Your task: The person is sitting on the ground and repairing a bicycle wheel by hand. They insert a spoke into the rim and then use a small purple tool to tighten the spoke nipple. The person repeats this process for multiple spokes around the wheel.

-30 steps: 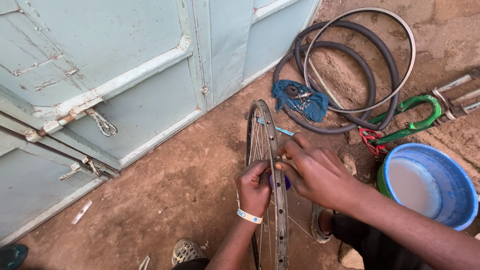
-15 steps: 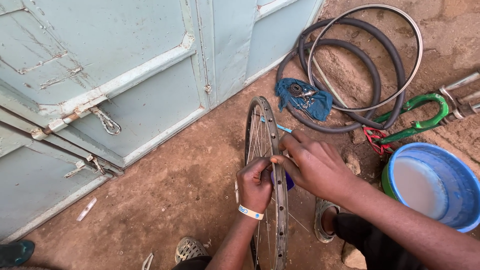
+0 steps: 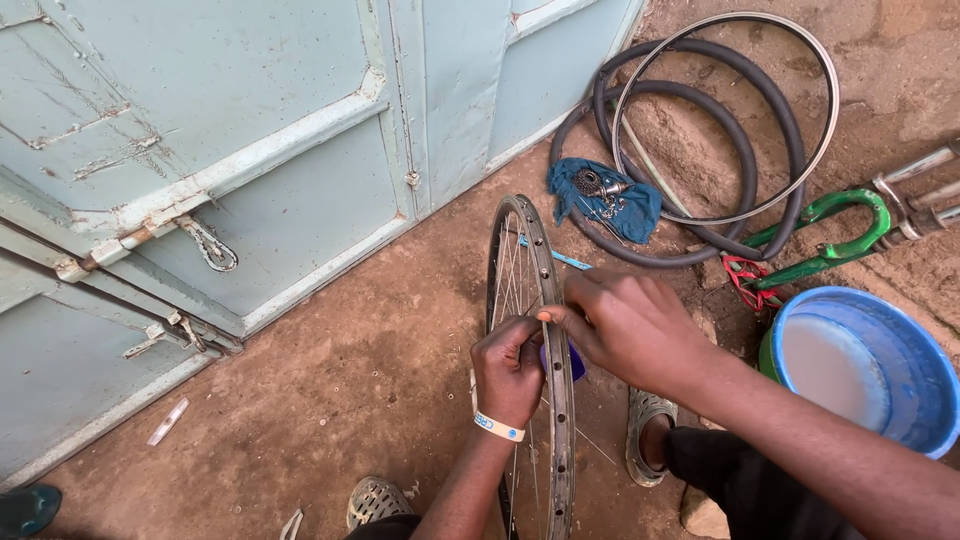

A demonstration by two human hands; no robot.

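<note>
A spoked bicycle wheel rim [image 3: 512,240] stands upright on the dirt ground between my legs. My left hand [image 3: 508,368], with a pale wristband, grips the rim from the left side. My right hand [image 3: 630,325] reaches over from the right and pinches at the rim's edge where the two hands meet. A small purple object [image 3: 574,362] shows just under my right hand; what it is I cannot make out.
A pale blue metal gate [image 3: 250,160] with a latch fills the left. Behind the wheel lie a black tyre [image 3: 690,250], a bare rim [image 3: 825,130] and a blue rag [image 3: 610,200] with small parts. A blue basin [image 3: 920,370] and a green frame piece [image 3: 840,215] sit right.
Both hands stay on the rim; the fingers of my right hand have shifted slightly along its edge. The view has tilted a little.
</note>
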